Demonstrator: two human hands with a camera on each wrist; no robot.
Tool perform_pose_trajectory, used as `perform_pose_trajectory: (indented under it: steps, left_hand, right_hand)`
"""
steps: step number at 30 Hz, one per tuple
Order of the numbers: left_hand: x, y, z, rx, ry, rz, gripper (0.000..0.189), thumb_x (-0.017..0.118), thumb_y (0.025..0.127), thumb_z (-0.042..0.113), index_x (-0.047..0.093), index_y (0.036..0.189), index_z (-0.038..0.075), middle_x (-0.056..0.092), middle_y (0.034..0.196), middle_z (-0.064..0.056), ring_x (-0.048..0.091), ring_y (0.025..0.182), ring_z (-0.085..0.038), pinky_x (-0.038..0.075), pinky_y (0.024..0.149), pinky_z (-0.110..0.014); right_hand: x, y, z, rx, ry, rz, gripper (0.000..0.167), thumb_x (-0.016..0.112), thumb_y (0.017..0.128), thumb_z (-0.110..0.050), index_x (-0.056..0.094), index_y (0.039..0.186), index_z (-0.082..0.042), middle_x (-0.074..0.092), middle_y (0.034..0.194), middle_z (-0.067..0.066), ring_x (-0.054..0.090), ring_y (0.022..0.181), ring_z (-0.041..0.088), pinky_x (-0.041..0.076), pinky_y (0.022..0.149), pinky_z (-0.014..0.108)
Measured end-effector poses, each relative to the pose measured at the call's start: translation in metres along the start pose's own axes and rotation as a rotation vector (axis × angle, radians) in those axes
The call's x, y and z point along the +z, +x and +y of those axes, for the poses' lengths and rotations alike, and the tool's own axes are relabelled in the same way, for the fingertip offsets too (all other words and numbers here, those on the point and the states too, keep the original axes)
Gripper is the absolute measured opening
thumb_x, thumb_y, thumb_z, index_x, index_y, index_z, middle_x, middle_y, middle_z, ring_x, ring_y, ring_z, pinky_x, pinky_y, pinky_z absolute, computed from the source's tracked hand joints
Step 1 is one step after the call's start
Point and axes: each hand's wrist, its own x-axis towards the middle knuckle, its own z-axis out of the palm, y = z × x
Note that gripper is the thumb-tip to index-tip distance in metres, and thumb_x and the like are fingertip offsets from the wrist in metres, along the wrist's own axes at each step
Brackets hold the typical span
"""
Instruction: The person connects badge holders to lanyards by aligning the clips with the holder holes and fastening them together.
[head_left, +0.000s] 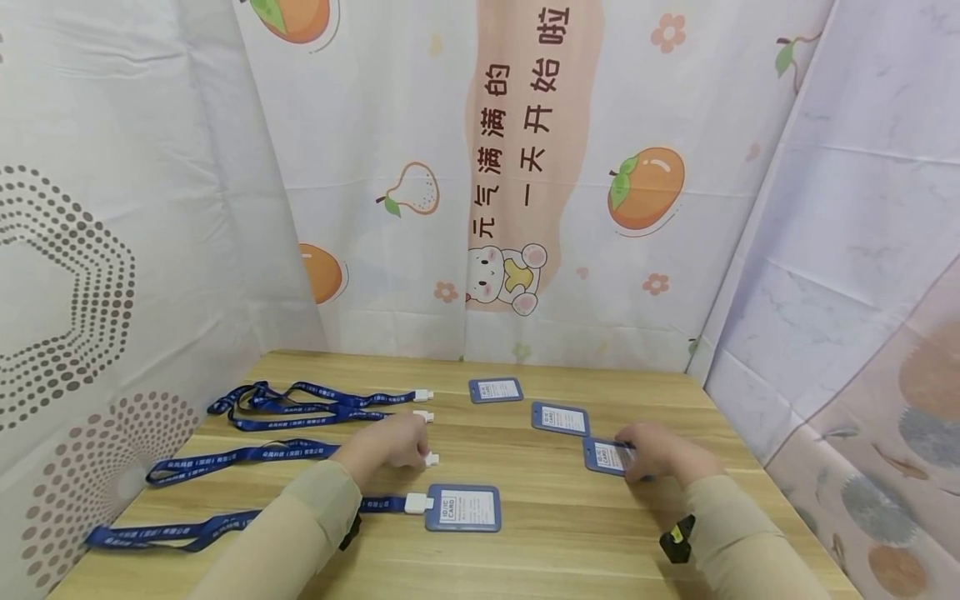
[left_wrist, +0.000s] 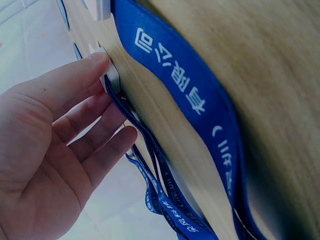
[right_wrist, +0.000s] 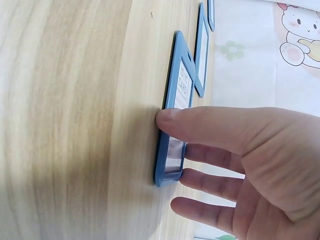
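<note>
My left hand (head_left: pixel 392 440) pinches the white clip (left_wrist: pixel 111 75) of a blue lanyard (head_left: pixel 277 451) between thumb and fingers. That lanyard's strap trails left over the table. At the right, my right hand (head_left: pixel 651 452) grips a blue-framed ID card holder (head_left: pixel 606 457) by its edges, thumb on the near long side and fingers on the far side. The holder lies on or just over the wood; which one I cannot tell. Nearest me, another card holder (head_left: pixel 462 508) is joined to the white clip (head_left: pixel 417 503) of a lanyard (head_left: pixel 187 532).
Two more card holders, one at the back (head_left: pixel 496 390) and one farther right (head_left: pixel 560 418), lie flat on the wooden table (head_left: pixel 540 550). Two lanyards (head_left: pixel 315 408) with white clips lie partly overlapping at the back left. Printed curtains (head_left: pixel 390 275) hang behind and on both sides.
</note>
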Motion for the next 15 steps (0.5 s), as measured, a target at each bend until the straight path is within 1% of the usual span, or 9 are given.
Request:
perform_pose_trajectory:
  steps: [3,7,10,13,15]
  left_hand:
    - [-0.0001,-0.0004,0.0,-0.007,-0.006,-0.001,0.008,0.082,0.086,0.016,0.077,0.079,0.019,0.062,0.079,0.006,0.054,0.068,-0.011,0.047,0.066,-0.03]
    - [0.0,-0.0009,0.0001,-0.017,-0.015,0.004,0.004,0.083,0.086,0.017,0.079,0.087,0.017,0.063,0.083,0.007,0.057,0.072,-0.012,0.052,0.071,-0.032]
    - [0.0012,-0.0012,0.0002,0.003,-0.006,0.005,0.007,0.082,0.086,0.016,0.078,0.081,0.017,0.062,0.08,0.006,0.055,0.068,-0.012,0.05,0.067,-0.031]
    - [0.0021,-0.001,0.0001,0.004,-0.007,0.005,0.011,0.082,0.086,0.016,0.076,0.077,0.019,0.06,0.077,0.005,0.053,0.066,-0.012,0.045,0.063,-0.03]
    - [0.0023,-0.0015,0.0004,0.004,-0.008,0.004,0.01,0.082,0.086,0.015,0.077,0.078,0.017,0.061,0.076,0.005,0.053,0.065,-0.012,0.045,0.062,-0.03]
  right_hand:
    - [-0.0003,0.0005,-0.0014,0.008,0.003,-0.011,0.063,0.086,0.063,-0.007,0.068,0.122,0.003,0.067,0.11,0.014,0.058,0.092,0.026,0.049,0.089,0.054]
    - [-0.0006,0.0009,-0.002,0.0,-0.006,-0.012,0.06,0.085,0.063,-0.006,0.069,0.12,0.003,0.067,0.108,0.014,0.057,0.091,0.026,0.049,0.089,0.053]
    - [-0.0007,-0.0002,-0.0024,0.004,-0.005,-0.015,0.059,0.086,0.063,-0.008,0.069,0.119,0.002,0.067,0.109,0.014,0.058,0.093,0.026,0.048,0.092,0.055]
    - [-0.0005,-0.0016,-0.0031,0.02,0.007,-0.019,0.059,0.087,0.063,-0.008,0.07,0.118,0.0,0.067,0.106,0.011,0.057,0.091,0.025,0.049,0.09,0.054]
    - [-0.0008,-0.0023,-0.0044,0.031,0.01,-0.023,0.058,0.087,0.063,-0.008,0.07,0.118,-0.001,0.067,0.105,0.01,0.057,0.09,0.024,0.049,0.089,0.053]
